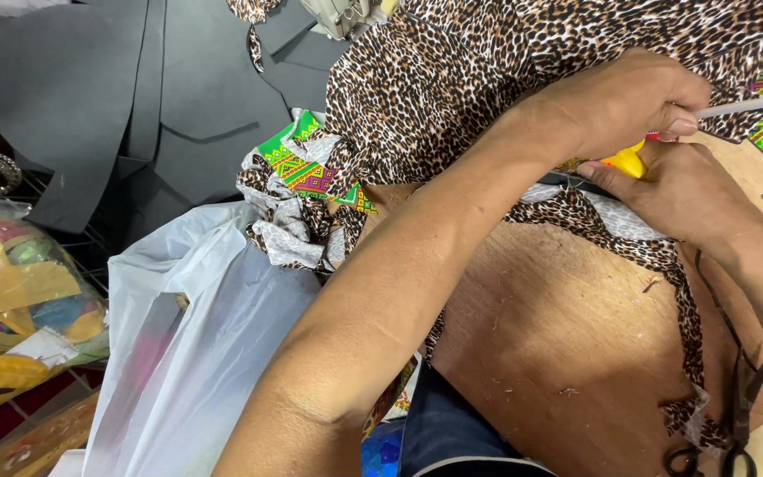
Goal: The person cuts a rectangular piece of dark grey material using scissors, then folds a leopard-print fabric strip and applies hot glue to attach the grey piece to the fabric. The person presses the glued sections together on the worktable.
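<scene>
A large leopard-print cloth (452,79) lies bunched over the wooden table (567,336). My left hand (629,97) reaches across it and pinches a thin white stick-like piece (739,107) near the cloth's edge. My right hand (686,190) sits just below and grips a yellow-handled tool (626,161), mostly hidden by both hands. A narrow leopard-print strip (664,265) trails from under the hands down the table. A green patterned fabric (302,168) pokes out at the cloth's left edge.
Black scissors (735,433) lie at the table's lower right. A white plastic bag (187,344) hangs at the left edge, with clear bags of colourful goods (19,300) beyond. Dark grey foam sheets (134,97) lean at the upper left. A sewing machine part (337,16) shows at the top.
</scene>
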